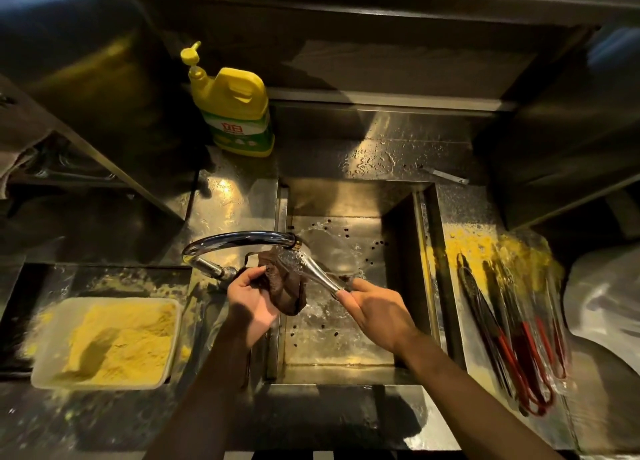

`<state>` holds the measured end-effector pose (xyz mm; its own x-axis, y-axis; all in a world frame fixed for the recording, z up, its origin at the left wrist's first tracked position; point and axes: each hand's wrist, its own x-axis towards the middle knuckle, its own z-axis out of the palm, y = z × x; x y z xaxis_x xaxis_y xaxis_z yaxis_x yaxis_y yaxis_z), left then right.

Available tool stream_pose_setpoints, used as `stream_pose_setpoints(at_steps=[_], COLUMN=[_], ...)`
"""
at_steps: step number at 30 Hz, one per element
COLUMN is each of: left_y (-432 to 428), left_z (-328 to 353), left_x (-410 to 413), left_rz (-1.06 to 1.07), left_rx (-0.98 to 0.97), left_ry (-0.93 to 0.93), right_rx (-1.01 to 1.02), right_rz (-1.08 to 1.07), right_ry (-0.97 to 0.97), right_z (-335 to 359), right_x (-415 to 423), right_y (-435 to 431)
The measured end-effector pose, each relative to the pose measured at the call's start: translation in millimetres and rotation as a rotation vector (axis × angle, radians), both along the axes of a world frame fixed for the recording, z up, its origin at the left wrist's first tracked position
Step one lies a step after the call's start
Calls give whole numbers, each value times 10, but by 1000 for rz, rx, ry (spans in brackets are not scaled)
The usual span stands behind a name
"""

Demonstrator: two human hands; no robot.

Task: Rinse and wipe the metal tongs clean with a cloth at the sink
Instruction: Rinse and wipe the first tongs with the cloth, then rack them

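Your left hand point(251, 302) grips a bunched brown cloth point(285, 288), with the fingers curled round its near side. Your right hand point(375, 312) pinches the near end of the metal tongs point(317, 270) between thumb and fingertips. The tongs slant up and to the left from that hand, over the sink point(403, 251). Their far end lies under the spout of the tap point(242, 238), where water runs over it. The cloth presses against the left side of the tongs, just below the spout, and hangs down into the basin. Water splashes on the sink floor beneath both hands.

On the wet counter to your right, several more tongs with red handles point(516, 341) lie side by side among yellow crumbs. To your left, a pale tray point(104, 299) holds a heap of yellow powder. A yellow bottle of dish soap point(235, 113) stands behind the tap, well apart from your hands.
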<state>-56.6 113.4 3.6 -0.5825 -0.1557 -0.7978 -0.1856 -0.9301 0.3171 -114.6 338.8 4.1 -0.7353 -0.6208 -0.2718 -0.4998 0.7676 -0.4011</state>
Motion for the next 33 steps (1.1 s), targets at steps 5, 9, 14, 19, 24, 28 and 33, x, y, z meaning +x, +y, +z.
stream_pose_setpoints(at_steps=[5, 9, 14, 19, 24, 28, 33], left_y=[26, 59, 172, 312, 290, 284, 241], left_z=[-13, -114, -126, -148, -154, -159, -203], left_x=[-51, -148, -234, -282, -198, -163, -187], left_rz=[-147, -260, -303, -182, -356, -437, -302], left_rx=[-41, -201, -408, -395, -305, -308, -451], left_ry=[-108, -222, -266, -285, -188, -174, -181], right_rx=[-2, 28, 41, 49, 52, 13, -29], right_rz=[48, 20, 44, 43, 59, 53, 101], right_ry=[-101, -147, -172, -212, -152, -125, -112], right_z=[136, 187, 241, 160, 96, 19, 124], right_x=[36, 102, 108, 117, 110, 85, -22], right_y=[-50, -112, -131, -168, -135, -123, -133])
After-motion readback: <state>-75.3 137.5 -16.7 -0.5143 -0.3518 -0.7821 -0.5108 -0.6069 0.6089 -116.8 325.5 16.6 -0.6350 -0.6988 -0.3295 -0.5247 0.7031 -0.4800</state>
